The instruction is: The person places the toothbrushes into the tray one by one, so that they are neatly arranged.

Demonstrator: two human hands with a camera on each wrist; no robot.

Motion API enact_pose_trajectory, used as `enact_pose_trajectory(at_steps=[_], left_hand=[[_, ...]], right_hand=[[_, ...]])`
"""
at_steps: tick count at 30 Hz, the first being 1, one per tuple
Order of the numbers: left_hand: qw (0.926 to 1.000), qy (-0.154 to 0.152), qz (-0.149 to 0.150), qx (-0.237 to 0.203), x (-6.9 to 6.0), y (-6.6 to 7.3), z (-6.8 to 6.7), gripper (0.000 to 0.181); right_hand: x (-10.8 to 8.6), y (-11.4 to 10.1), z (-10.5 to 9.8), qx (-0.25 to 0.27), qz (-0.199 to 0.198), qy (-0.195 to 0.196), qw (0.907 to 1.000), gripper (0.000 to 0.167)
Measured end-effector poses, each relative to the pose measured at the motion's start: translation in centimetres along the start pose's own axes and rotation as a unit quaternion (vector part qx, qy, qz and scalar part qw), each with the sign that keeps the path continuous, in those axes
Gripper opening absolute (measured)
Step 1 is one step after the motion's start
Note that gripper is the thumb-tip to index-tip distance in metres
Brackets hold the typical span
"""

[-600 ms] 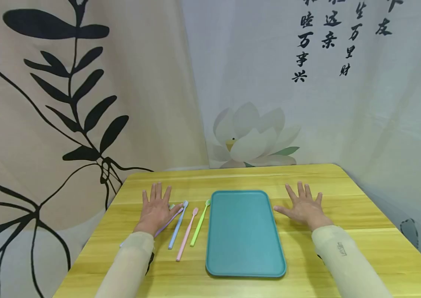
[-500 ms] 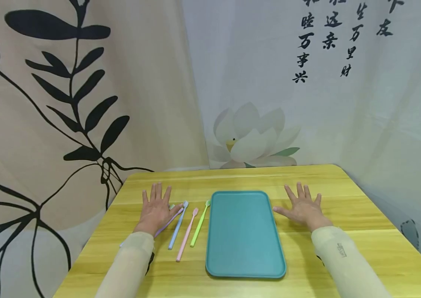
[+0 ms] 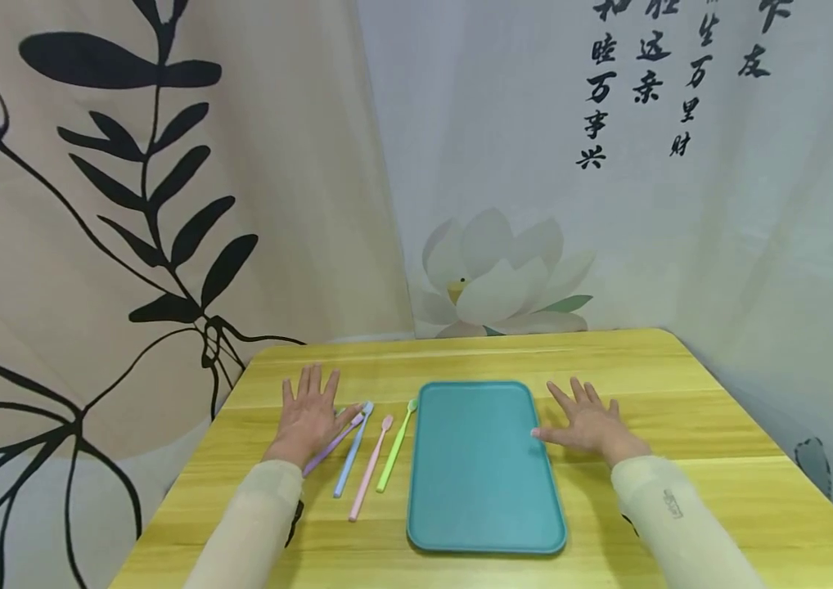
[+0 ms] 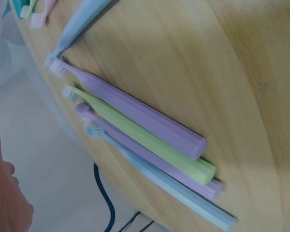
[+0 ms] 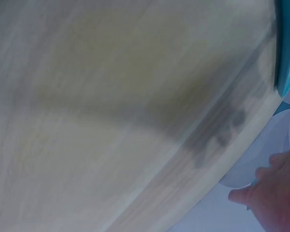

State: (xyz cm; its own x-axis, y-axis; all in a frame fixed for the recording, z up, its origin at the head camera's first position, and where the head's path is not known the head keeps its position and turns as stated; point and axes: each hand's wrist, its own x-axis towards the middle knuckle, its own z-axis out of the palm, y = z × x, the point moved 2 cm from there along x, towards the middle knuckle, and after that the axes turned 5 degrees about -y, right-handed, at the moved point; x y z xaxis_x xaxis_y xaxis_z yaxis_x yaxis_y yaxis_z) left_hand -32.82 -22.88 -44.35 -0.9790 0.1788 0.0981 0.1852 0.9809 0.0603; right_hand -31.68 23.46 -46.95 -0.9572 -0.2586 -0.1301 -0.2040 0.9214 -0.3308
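Note:
My left hand is spread palm down above several toothbrushes at the tray's left, fingers straight, holding nothing. In the left wrist view lie a purple toothbrush, a green toothbrush, another purple toothbrush and a light blue toothbrush, side by side; the head view mostly hides these under the hand and sleeve. A blue toothbrush, a pink toothbrush and a light green toothbrush lie nearer the tray. My right hand, fingers spread, holds nothing; its thumb is over the tray's right edge.
A teal rectangular tray lies in the middle of the wooden table. Behind the table hangs a printed curtain with plants, a lotus and writing.
My right hand has shifted left and slightly nearer, so its thumb now overlaps the tray's right edge. The left hand stays in place. The head view has tilted slightly.

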Motion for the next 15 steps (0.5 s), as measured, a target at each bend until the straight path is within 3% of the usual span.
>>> enact_pose_trajectory(at_steps=[15], left_hand=[[0.9989,-0.003,-0.001,-0.046,0.54,-0.05,-0.67,0.086]], right_hand=[[-0.71,0.22,0.98,0.045,-0.024,-0.033,0.9982,0.104]])
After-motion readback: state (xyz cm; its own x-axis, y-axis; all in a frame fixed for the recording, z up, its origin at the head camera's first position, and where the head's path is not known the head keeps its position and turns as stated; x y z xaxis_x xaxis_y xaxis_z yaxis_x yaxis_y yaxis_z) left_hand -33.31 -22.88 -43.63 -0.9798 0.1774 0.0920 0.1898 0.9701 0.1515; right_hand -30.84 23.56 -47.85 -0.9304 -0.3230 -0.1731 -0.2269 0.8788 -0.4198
